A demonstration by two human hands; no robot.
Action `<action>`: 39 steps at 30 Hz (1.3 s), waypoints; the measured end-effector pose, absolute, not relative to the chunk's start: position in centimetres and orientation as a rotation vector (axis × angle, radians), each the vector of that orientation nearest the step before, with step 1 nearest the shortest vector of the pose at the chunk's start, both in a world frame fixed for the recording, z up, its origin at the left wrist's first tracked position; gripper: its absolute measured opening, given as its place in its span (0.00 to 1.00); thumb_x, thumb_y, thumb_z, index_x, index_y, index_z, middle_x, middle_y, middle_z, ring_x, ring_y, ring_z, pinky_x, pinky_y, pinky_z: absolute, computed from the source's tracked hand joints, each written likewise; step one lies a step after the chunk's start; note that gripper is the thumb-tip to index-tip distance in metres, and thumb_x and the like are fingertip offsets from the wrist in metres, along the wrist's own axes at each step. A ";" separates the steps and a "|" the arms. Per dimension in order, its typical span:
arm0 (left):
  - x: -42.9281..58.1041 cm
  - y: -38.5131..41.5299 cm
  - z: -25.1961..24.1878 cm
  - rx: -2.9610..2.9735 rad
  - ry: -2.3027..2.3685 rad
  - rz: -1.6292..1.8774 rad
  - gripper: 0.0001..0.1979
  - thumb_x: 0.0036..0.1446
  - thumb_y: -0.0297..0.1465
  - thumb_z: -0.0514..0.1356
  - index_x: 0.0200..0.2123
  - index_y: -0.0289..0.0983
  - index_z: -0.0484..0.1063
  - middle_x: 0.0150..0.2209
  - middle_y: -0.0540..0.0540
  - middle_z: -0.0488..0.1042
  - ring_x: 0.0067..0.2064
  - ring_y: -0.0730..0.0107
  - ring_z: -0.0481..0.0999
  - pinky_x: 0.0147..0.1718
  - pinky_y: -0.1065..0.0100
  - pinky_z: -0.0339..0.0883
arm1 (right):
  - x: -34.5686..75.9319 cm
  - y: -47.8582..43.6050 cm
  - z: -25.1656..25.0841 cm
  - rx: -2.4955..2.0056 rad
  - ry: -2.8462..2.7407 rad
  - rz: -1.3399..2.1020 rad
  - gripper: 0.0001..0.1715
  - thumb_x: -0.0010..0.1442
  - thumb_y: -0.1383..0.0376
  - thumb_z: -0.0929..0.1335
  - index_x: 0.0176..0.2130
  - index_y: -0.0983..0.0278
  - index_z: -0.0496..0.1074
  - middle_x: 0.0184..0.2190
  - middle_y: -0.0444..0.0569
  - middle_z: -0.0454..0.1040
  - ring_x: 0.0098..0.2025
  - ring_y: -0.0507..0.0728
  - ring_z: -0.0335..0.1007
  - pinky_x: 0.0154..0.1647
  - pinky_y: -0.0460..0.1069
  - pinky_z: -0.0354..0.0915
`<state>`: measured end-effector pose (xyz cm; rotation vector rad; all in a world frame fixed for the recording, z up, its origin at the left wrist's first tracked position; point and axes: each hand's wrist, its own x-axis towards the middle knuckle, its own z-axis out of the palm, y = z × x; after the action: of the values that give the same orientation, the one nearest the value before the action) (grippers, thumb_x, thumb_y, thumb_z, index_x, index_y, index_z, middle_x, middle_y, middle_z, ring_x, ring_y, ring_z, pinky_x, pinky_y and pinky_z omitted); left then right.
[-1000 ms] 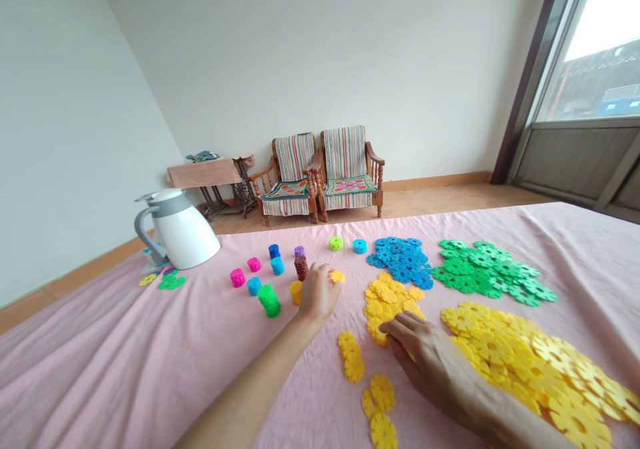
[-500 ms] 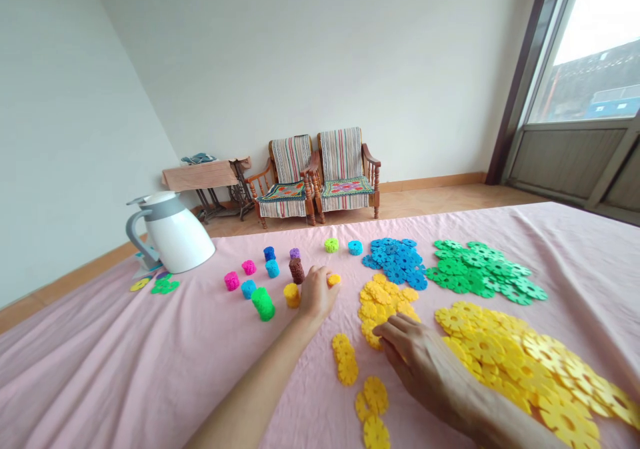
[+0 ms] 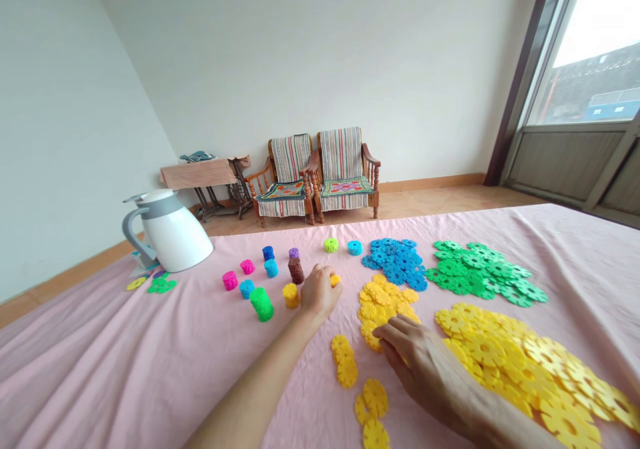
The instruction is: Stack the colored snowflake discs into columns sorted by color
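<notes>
My left hand is closed around a small yellow stack of flower-shaped plastic discs, mostly hidden by the fingers. Just left of it stand a yellow stack and a taller brown stack. My right hand has its fingers bent together at the near edge of a small heap of yellow flower discs; the fingertips pinch at a disc there, partly hidden. Loose yellow discs lie on the cloth between my forearms.
Green, pink and blue stacks stand to the left, near a white jug. Blue, green and large yellow disc heaps spread to the right on the pink cloth. Two chairs stand beyond.
My left hand has turned slightly and shifted a touch to the right, covering more of the yellow stack. The right hand stays at the heap's edge.
</notes>
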<state>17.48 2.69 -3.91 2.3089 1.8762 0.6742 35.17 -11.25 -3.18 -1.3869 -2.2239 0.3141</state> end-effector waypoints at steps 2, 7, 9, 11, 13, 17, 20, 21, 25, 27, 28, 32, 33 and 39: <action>17.5 2.7 -3.8 2.305 1.879 0.673 0.04 0.51 0.30 0.58 0.32 0.38 0.72 0.37 0.46 0.72 0.37 0.66 0.73 0.34 0.70 0.63 | 35.2 -11.3 -3.1 -1.386 -2.226 0.315 0.16 0.65 0.70 0.57 0.37 0.63 0.71 0.29 0.48 0.70 0.33 0.54 0.65 0.33 0.48 0.58; 17.5 2.9 -3.6 2.293 1.865 0.691 0.03 0.50 0.28 0.58 0.30 0.37 0.71 0.36 0.45 0.72 0.37 0.64 0.74 0.36 0.69 0.64 | 35.2 -11.3 -3.0 -1.385 -2.219 0.297 0.16 0.65 0.70 0.56 0.36 0.63 0.71 0.28 0.47 0.70 0.32 0.54 0.65 0.33 0.48 0.58; 17.5 2.8 -3.4 2.291 1.844 0.703 0.05 0.49 0.27 0.58 0.31 0.36 0.72 0.37 0.44 0.71 0.39 0.63 0.74 0.37 0.68 0.64 | 35.2 -11.3 -3.0 -1.378 -2.213 0.277 0.16 0.65 0.70 0.56 0.36 0.63 0.71 0.28 0.47 0.70 0.32 0.54 0.65 0.32 0.48 0.58; 17.5 2.4 -3.0 2.296 1.805 0.720 0.10 0.50 0.27 0.59 0.37 0.35 0.72 0.40 0.43 0.71 0.41 0.62 0.73 0.39 0.67 0.65 | 35.3 -11.2 -3.0 -1.367 -2.199 0.257 0.16 0.66 0.69 0.56 0.36 0.63 0.71 0.28 0.47 0.70 0.32 0.54 0.66 0.32 0.48 0.58; 17.3 1.4 -2.2 2.320 1.722 0.723 0.14 0.50 0.28 0.60 0.43 0.35 0.71 0.42 0.43 0.70 0.43 0.62 0.73 0.41 0.68 0.65 | 35.4 -11.2 -2.9 -1.372 -2.179 0.247 0.16 0.65 0.69 0.57 0.34 0.63 0.70 0.28 0.47 0.70 0.32 0.54 0.66 0.33 0.48 0.58; 16.2 -2.0 0.3 2.407 1.403 0.581 0.08 0.48 0.28 0.62 0.35 0.39 0.74 0.38 0.50 0.70 0.34 0.71 0.73 0.35 0.72 0.66 | 35.8 -11.3 -2.6 -1.394 -2.160 0.246 0.14 0.65 0.69 0.58 0.33 0.63 0.70 0.27 0.47 0.69 0.31 0.54 0.65 0.32 0.48 0.58; 14.6 -4.7 2.3 2.406 1.084 0.379 0.13 0.48 0.25 0.60 0.38 0.40 0.74 0.38 0.50 0.67 0.30 0.74 0.71 0.32 0.73 0.66 | 35.8 -11.3 -2.4 -1.397 -2.164 0.250 0.14 0.65 0.69 0.57 0.36 0.62 0.70 0.28 0.47 0.69 0.31 0.54 0.64 0.32 0.49 0.58; 14.1 -5.4 2.7 2.414 1.010 0.323 0.16 0.47 0.22 0.59 0.40 0.42 0.74 0.39 0.50 0.67 0.31 0.74 0.71 0.33 0.73 0.65 | 35.9 -11.3 -2.4 -1.398 -2.164 0.250 0.15 0.66 0.68 0.57 0.37 0.62 0.70 0.28 0.47 0.69 0.31 0.55 0.64 0.32 0.49 0.58; 13.0 -6.7 3.0 2.445 0.839 0.190 0.27 0.45 0.17 0.56 0.46 0.47 0.73 0.43 0.51 0.66 0.36 0.74 0.70 0.36 0.74 0.65 | 35.8 -11.2 -2.6 -1.406 -2.176 0.259 0.14 0.66 0.68 0.57 0.37 0.63 0.70 0.28 0.47 0.69 0.32 0.55 0.64 0.33 0.49 0.58; 13.0 -6.8 2.6 2.464 0.828 0.188 0.26 0.46 0.17 0.57 0.46 0.47 0.73 0.43 0.50 0.66 0.38 0.73 0.70 0.37 0.74 0.64 | 35.8 -11.2 -2.7 -1.409 -2.182 0.264 0.14 0.65 0.69 0.57 0.37 0.63 0.70 0.28 0.47 0.69 0.32 0.55 0.64 0.33 0.49 0.58; 13.0 -6.9 2.4 2.467 0.833 0.198 0.24 0.47 0.18 0.57 0.45 0.47 0.73 0.42 0.50 0.66 0.38 0.72 0.70 0.37 0.74 0.64 | 35.8 -11.2 -2.7 -1.409 -2.184 0.265 0.14 0.65 0.69 0.57 0.37 0.63 0.70 0.28 0.47 0.69 0.32 0.55 0.64 0.33 0.49 0.58; 13.1 -6.9 1.7 2.445 0.886 0.260 0.18 0.47 0.20 0.59 0.41 0.43 0.73 0.39 0.50 0.67 0.36 0.73 0.69 0.35 0.74 0.63 | 35.7 -11.3 -2.8 -1.410 -2.185 0.268 0.14 0.66 0.69 0.57 0.38 0.62 0.71 0.29 0.47 0.69 0.33 0.55 0.64 0.34 0.49 0.58; 13.1 -6.8 1.6 2.434 0.909 0.280 0.17 0.47 0.21 0.60 0.41 0.42 0.73 0.38 0.51 0.67 0.34 0.73 0.69 0.34 0.74 0.63 | 35.7 -11.4 -2.9 -1.412 -2.187 0.270 0.15 0.66 0.69 0.57 0.38 0.62 0.71 0.29 0.48 0.69 0.33 0.55 0.64 0.34 0.49 0.58; 14.0 -4.4 0.3 2.263 1.334 0.668 0.12 0.45 0.23 0.61 0.37 0.36 0.72 0.36 0.50 0.71 0.27 0.76 0.69 0.30 0.73 0.65 | 35.5 -11.2 -3.1 -1.421 -2.203 0.279 0.16 0.66 0.68 0.56 0.37 0.63 0.71 0.29 0.48 0.69 0.32 0.55 0.64 0.32 0.49 0.57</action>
<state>13.98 -4.42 0.30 2.2634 1.3336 0.6675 35.47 -11.19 -3.11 -1.4213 -2.2027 0.2791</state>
